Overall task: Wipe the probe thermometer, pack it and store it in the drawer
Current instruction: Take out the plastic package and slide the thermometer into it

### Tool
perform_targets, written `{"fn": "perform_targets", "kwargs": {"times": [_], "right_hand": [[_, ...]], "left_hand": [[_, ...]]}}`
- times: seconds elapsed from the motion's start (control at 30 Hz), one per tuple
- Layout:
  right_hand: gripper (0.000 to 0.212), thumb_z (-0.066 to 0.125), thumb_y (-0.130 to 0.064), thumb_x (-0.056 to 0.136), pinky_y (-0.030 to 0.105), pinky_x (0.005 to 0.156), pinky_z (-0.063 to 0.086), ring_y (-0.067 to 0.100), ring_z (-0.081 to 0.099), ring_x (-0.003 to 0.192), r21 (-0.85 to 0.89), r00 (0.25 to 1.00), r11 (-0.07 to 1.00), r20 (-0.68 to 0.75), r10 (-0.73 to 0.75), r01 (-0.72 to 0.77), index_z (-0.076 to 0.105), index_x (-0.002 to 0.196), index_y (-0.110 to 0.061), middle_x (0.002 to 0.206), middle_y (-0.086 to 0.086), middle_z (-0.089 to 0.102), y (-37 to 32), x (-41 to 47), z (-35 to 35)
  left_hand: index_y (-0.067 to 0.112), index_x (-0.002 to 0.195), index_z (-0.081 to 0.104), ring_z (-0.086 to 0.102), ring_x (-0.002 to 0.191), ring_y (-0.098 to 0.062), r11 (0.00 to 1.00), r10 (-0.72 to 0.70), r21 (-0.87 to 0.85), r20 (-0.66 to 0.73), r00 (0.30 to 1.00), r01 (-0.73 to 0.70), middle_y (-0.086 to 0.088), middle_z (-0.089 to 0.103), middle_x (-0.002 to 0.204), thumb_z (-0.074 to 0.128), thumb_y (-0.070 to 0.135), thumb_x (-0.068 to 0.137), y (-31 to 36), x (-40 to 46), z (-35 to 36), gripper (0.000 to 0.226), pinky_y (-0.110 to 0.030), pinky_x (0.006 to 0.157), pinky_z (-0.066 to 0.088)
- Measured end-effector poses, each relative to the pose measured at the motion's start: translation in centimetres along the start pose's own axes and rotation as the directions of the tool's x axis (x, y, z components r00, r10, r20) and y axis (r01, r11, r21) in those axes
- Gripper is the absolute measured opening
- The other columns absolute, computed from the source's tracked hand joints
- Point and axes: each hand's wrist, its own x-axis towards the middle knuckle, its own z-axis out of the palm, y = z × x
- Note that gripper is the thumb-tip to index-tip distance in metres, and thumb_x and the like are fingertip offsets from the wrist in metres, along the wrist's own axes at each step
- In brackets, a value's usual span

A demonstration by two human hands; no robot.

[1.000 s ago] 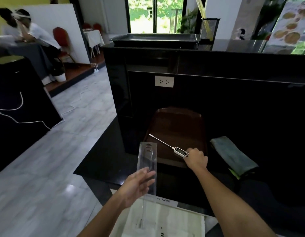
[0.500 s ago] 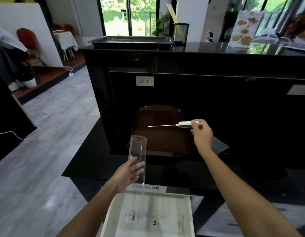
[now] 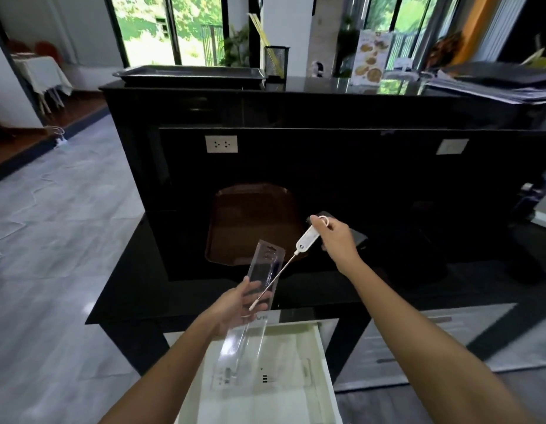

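Above the open drawer (image 3: 314, 356), the thermometer (image 3: 308, 240) is pinched at its white body by the right hand (image 3: 336, 237); the case (image 3: 262, 276) is gripped by the left hand (image 3: 235, 304). Judged light, thin-probed, bendable: best held by the body
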Motion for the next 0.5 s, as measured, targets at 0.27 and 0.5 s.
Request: {"fn": "perform_targets", "kwargs": {"times": [0.27, 0.5], "right_hand": [[0.041, 0.060, -0.043, 0.091, 0.027, 0.051, 0.029, 0.009, 0.037, 0.047, -0.169, 0.974, 0.977, 0.166, 0.156, -0.128, 0.061, 0.072, -0.007, 0.051, -0.007, 0.044, 1.5, -2.4, 2.8], [0.036, 0.060, -0.042, 0.091, 0.028, 0.061, 0.039, 0.013, 0.055, 0.069, -0.320, 0.982, 0.946, 0.152, 0.108, -0.055, 0.064, 0.084, -0.007, 0.073, 0.001, 0.060, 2.6, -4.2, 5.5]], "left_hand": [[0.021, 0.129, 0.055, 0.066, 0.095, -0.018, 0.997, -0.058, 0.052, 0.102, 0.993, 0.053, -0.001, 0.070, 0.115, 0.030, 0.051, 0.098, -1.1, -0.5, 0.4, 0.050, -0.032, 0.078, 0.050], [0.026, 0.123, 0.061, 0.064, 0.101, -0.019, 0.991, 0.007, 0.129, 0.146, 0.989, -0.026, -0.003, 0.068, 0.119, 0.064, 0.048, 0.081, -2.7, -0.7, 0.2, 0.048, -0.037, 0.095, 0.047]]}}
